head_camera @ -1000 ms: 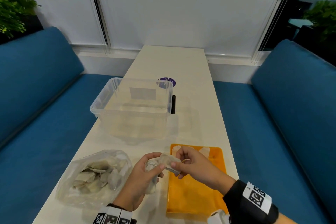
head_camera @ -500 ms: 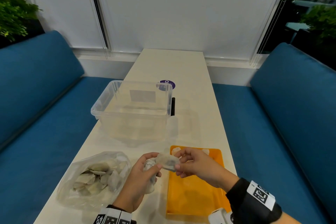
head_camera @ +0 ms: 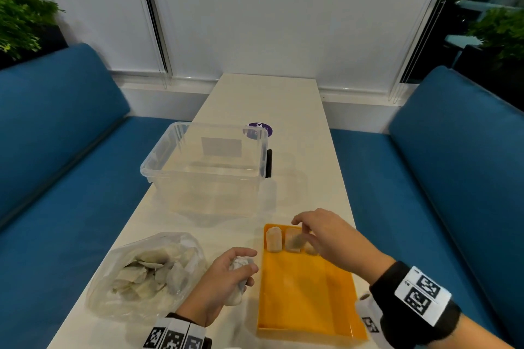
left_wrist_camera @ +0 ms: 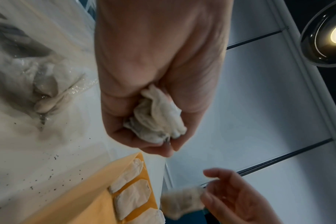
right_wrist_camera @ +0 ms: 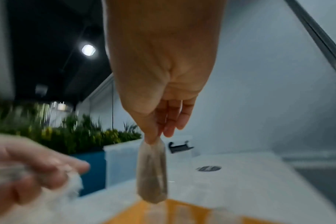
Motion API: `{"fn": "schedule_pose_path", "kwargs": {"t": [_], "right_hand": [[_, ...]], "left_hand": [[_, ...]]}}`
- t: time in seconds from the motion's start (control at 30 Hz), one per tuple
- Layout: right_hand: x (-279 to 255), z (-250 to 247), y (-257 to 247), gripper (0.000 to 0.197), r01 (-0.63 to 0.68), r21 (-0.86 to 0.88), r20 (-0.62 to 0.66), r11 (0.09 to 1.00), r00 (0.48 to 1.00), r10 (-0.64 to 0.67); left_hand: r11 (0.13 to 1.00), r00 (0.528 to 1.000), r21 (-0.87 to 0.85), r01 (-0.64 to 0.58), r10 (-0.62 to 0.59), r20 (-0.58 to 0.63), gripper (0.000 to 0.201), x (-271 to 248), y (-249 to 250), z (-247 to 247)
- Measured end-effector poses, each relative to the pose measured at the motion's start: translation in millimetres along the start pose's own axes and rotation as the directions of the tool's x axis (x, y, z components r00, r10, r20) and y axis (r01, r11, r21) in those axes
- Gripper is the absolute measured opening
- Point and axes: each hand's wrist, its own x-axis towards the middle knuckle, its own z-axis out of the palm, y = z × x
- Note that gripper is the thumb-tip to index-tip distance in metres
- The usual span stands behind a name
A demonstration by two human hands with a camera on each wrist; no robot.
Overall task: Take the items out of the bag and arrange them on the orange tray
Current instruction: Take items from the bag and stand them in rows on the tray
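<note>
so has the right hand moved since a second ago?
Yes. The right hand went from beside the left hand out over the orange tray's far end, toward the clear bin.

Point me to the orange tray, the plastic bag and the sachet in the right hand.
orange tray [head_camera: 306, 300], head view, bare floor of the tray.
plastic bag [head_camera: 119, 300], head view, clear near wall.
sachet [right_wrist_camera: 151, 171], right wrist view, middle of the hanging pouch.

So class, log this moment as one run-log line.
left hand: grips sachets | right hand: pinches sachet above orange tray | bag: still filled
</note>
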Motion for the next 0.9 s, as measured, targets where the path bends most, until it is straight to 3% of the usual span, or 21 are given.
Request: {"fn": "schedule_pose_path", "kwargs": {"t": [0.07, 0.23, 0.57, 0.9], "right_hand": [[-2, -9, 11, 0.029, -0.046, -0.057, 0.005, 0.997, 0.999, 0.046], [-5, -19, 40, 0.031, -0.152, 0.035, 0.048, 0.988, 0.987, 0.150], [5, 12, 84, 0.041, -0.179, -0.015, 0.209, 0.984, 0.962, 0.178], [23, 35, 100, 0.031, -0.123, -0.236, 0.062, 0.964, 0.988, 0.141]], "left_hand": [[1.000, 1.000, -0.001, -0.010, 0.010, -0.007, 0.020, 0, 1, -1], [1.000, 1.000, 0.013, -0.013, 0.013, -0.012, 0.020, -1, 0, 0], [1.000, 1.000, -0.026, 0.012, -0.011, 0.008, 0.017, 0, -1, -5], [0.997, 0.998, -0.057, 0.054, -0.052, 0.039, 0.020, 3, -4, -6]]}}
